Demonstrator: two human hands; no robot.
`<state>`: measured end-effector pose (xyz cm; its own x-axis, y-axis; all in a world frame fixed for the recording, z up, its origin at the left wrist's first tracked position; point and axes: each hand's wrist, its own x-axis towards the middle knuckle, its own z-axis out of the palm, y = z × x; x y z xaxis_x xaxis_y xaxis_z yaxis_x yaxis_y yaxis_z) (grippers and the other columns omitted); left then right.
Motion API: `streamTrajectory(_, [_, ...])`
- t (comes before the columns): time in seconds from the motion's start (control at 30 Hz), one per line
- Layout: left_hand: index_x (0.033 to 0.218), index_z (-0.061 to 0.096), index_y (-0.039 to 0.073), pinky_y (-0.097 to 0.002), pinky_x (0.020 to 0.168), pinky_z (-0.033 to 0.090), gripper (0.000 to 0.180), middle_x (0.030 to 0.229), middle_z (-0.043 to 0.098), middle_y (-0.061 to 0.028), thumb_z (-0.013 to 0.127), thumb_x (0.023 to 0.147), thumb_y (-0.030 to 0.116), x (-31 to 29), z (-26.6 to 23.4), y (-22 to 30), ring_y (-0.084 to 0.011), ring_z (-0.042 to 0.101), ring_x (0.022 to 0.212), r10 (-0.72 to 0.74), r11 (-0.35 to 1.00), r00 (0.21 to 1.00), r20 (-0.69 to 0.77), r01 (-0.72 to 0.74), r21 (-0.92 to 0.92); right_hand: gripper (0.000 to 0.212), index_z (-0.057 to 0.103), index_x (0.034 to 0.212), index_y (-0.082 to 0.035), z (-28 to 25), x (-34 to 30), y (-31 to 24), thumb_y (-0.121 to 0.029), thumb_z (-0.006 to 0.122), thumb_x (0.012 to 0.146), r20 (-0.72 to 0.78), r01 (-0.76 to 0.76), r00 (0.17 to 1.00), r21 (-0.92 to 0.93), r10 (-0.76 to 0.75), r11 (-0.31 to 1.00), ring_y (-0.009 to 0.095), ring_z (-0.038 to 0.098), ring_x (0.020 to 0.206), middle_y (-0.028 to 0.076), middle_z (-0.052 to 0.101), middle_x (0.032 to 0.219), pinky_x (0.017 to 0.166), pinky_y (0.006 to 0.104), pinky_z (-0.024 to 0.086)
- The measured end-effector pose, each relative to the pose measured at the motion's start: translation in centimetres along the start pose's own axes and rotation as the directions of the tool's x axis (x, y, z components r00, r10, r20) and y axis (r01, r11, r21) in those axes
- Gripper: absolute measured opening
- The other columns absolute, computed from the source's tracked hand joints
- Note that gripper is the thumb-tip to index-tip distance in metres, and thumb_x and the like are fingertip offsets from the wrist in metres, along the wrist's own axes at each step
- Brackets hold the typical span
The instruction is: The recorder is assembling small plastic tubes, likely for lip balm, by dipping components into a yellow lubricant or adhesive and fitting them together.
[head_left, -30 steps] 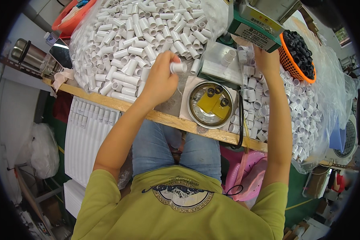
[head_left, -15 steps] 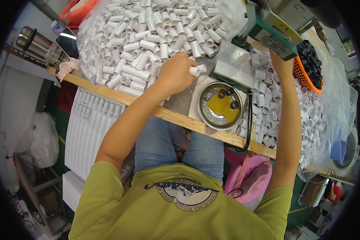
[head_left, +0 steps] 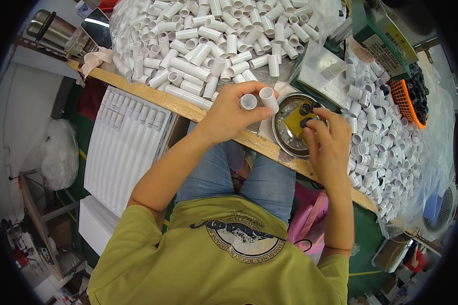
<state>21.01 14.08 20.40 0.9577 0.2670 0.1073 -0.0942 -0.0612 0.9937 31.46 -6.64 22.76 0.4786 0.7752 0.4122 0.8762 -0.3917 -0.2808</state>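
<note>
Two short white plastic tubes (head_left: 268,98) are in my left hand (head_left: 229,111), side by side with their open ends facing up toward me. Its fingers are closed round them, just left of a round metal bowl (head_left: 277,133). Over that bowl, my right hand (head_left: 331,140) has its thumb and fingers pinched on a small black ring (head_left: 305,122). Other black rings (head_left: 306,108) lie by its fingertips on a wet yellow sponge (head_left: 293,123) in the bowl. The fingers partly cover the bowl's right side.
A big heap of white tubes (head_left: 203,43) covers the table's left. Shorter white fittings (head_left: 376,137) are piled at the right, near an orange basket (head_left: 407,99) of black parts. A green bench machine (head_left: 381,40) stands behind. The wooden table edge (head_left: 152,96) runs before me.
My left hand has come back from the tube heap with two tubes, now turned upward. My right hand has moved from the machine down to the bowl and pinched a black ring.
</note>
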Motion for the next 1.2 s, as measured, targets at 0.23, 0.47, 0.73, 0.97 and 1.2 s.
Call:
streamTrajectory(0.23, [0.101, 0.064, 0.001, -0.0227, 0.072, 0.046, 0.025, 0.085, 0.065, -0.002, 0.071, 0.077, 0.006, -0.8, 2.0, 0.0, -0.0067, 0.057, 0.079, -0.009, 0.992, 0.995, -0.104, -0.004, -0.128, 0.015, 0.061, 0.09, -0.006, 0.4, -0.7, -0.7, -0.005, 0.066, 0.075, 0.001, 0.012, 1.0, -0.122, -0.012, 0.992, 0.026, 0.054, 0.1, 0.008, 0.057, 0.106, 0.087, 0.0383, 0.039])
streamTrajectory(0.47, [0.1, 0.064, 0.003, -0.0275, 0.061, 0.05, 0.03, 0.085, 0.067, -0.0099, 0.075, 0.072, 0.005, -1.1, 5.3, 0.4, -0.0161, 0.064, 0.072, 0.203, 0.962, 0.977, -0.068, -0.186, 0.201, 0.013, 0.064, 0.096, 0.003, 0.3, -2.4, -1.2, -0.004, 0.063, 0.085, 0.089, -0.313, 0.856, 0.873, 0.51, 0.374, 0.014, 0.057, 0.093, 0.009, 0.06, 0.103, 0.082, 0.0263, 0.044])
streamTrajectory(0.73, [0.101, 0.066, 0.003, -0.0309, 0.061, 0.05, 0.031, 0.085, 0.065, -0.0106, 0.076, 0.072, 0.01, 0.4, 5.8, 1.0, -0.0233, 0.062, 0.069, 0.466, 0.777, 0.885, 0.008, -0.413, 0.475, 0.019, 0.066, 0.1, -0.001, -4.6, -0.2, 5.0, -0.015, 0.061, 0.089, 0.088, -0.429, 0.857, 0.666, 0.507, 0.61, 0.008, 0.057, 0.073, 0.002, 0.067, 0.085, 0.07, 0.0228, 0.046])
streamTrajectory(0.97, [0.108, 0.064, -0.002, -0.0241, 0.071, 0.048, 0.029, 0.093, 0.067, -0.0082, 0.069, 0.081, 0.008, 0.5, 5.7, 2.0, -0.0107, 0.061, 0.082, 0.048, 0.998, 0.998, -0.03, -0.049, -0.042, 0.024, 0.065, 0.099, -0.006, -9.8, 4.1, 19.3, -0.023, 0.065, 0.083, -0.58, -0.439, 0.797, -0.37, 0.166, 0.819, 0.022, 0.06, 0.085, 0.008, 0.061, 0.095, 0.077, 0.034, 0.047])
streamTrajectory(1.2, [0.11, 0.063, -0.003, -0.0235, 0.076, 0.049, 0.03, 0.098, 0.067, -0.0083, 0.068, 0.083, 0.009, 1.0, 5.3, 1.9, -0.0099, 0.061, 0.087, -0.05, 0.995, 0.999, 0.0, 0.05, -0.081, 0.025, 0.063, 0.094, -0.006, -11.5, 5.1, 19.5, -0.026, 0.067, 0.08, -0.483, -0.499, 0.827, -0.394, 0.289, 0.772, 0.025, 0.059, 0.086, 0.009, 0.059, 0.093, 0.077, 0.0359, 0.047])
